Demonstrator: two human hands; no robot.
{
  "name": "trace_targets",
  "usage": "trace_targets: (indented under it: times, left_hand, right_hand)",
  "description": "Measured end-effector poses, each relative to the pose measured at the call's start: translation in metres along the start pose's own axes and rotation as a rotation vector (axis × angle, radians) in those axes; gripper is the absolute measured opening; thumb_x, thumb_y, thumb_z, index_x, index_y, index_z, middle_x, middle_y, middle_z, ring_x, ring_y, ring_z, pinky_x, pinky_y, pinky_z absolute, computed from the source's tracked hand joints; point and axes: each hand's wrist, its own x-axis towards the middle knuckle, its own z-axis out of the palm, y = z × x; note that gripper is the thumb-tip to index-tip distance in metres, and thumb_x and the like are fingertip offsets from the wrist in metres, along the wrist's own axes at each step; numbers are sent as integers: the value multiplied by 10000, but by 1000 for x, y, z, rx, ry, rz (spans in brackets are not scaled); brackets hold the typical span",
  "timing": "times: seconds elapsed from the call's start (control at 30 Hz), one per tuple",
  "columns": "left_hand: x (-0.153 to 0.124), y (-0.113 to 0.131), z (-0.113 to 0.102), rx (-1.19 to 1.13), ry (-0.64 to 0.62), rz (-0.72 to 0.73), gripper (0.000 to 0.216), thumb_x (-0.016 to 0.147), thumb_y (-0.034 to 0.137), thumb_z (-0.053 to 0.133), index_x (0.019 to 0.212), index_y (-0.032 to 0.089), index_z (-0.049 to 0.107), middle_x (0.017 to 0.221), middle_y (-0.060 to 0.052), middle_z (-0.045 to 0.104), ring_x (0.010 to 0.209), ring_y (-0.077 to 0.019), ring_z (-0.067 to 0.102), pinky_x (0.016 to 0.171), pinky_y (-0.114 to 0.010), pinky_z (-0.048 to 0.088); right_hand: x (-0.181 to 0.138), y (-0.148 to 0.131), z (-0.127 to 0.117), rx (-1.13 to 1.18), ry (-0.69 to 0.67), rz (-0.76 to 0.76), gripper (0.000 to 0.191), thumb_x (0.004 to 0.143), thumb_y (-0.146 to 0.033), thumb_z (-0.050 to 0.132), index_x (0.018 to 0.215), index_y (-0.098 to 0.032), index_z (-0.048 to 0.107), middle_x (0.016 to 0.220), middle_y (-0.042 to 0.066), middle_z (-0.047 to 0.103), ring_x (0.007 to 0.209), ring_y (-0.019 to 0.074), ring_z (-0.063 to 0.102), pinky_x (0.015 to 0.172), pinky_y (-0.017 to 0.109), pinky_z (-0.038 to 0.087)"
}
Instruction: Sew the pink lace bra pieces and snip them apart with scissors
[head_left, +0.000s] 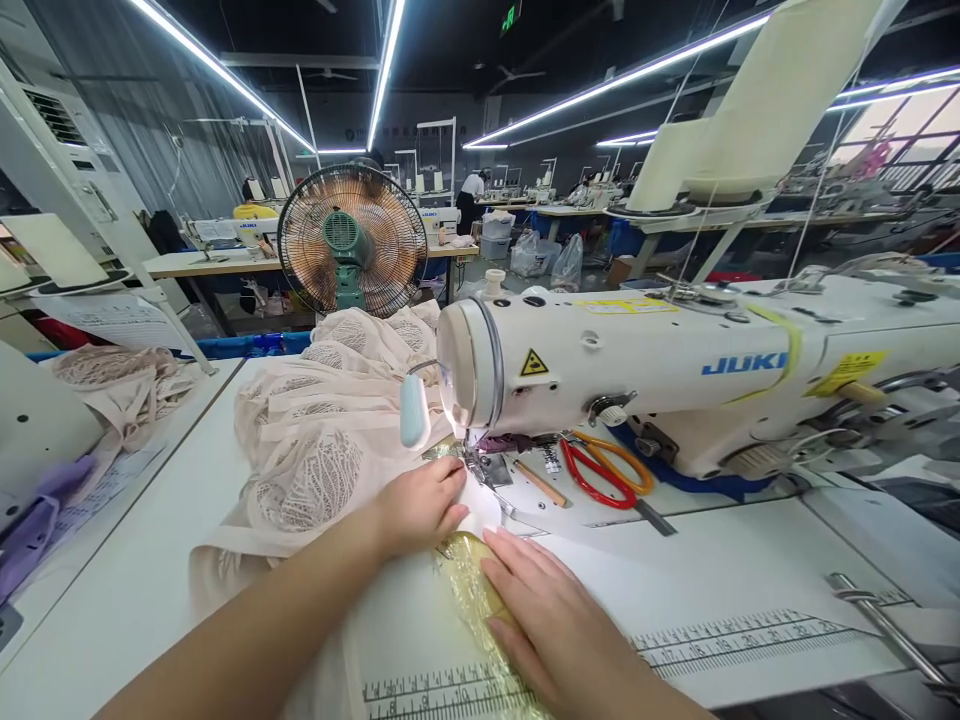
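Observation:
My left hand (424, 505) is beside the needle of a white sewing machine (555, 360). Its fingers and thumb are closed on the edge of pale beige fabric (394, 450). A small white piece (481, 505) lies under the presser foot area, between both hands. My right hand (551, 610) rests nearer to me, fingers stretched out, fingertips at the white piece's near edge. Beneath its thumb side lies a shiny yellow, plastic-looking strip (472, 580). Beige lace garments (319, 480) are heaped left of the needle.
Red-handled scissors (592, 475), orange handles (619, 460) and a wooden stick (541, 484) lie under the machine arm. Printed rulers (742, 635) mark the table's front. A large fan (352, 240) stands behind the fabric. Thread cones (664, 170) rise at right. A person (471, 195) stands far back.

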Motion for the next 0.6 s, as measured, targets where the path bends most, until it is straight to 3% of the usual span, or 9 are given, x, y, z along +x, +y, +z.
trace_targets:
  times: [0.1, 0.23, 0.4, 0.6]
  left_hand:
    - [3, 2, -6, 55, 43, 49, 319, 888, 253, 420, 1115, 80, 563, 1200, -175, 547, 1063, -262, 558, 895, -380, 489]
    - [-7, 25, -2, 247, 140, 110, 268, 850, 131, 375, 934, 113, 629, 1027, -150, 635, 870, -258, 599, 742, -406, 522]
    - [-29, 52, 9, 290, 80, -3, 451, 753, 121, 468, 1198, 86, 528, 1131, -142, 622, 673, -208, 586, 563, -338, 526]
    - [-35, 37, 6, 191, 185, 168, 383, 836, 99, 398, 1200, 102, 519, 1182, -135, 614, 1000, -237, 586, 880, -390, 501]
  right_hand:
    - [7, -2, 2, 57, -20, 52, 383, 820, -152, 438, 1171, -62, 563, 1306, 209, 518, 1203, 325, 489, 919, 521, 484]
    - [15, -5, 0, 184, -71, 134, 377, 815, -177, 466, 1160, -77, 581, 1297, 198, 529, 1211, 323, 474, 996, 530, 409]
    - [20, -7, -2, 299, -102, 177, 422, 797, -171, 484, 1199, -61, 557, 1293, 193, 530, 1237, 307, 443, 1046, 506, 355]
    - [8, 1, 4, 302, -15, 129, 379, 838, -184, 442, 1175, -72, 572, 1315, 195, 512, 1230, 310, 454, 1011, 531, 389]
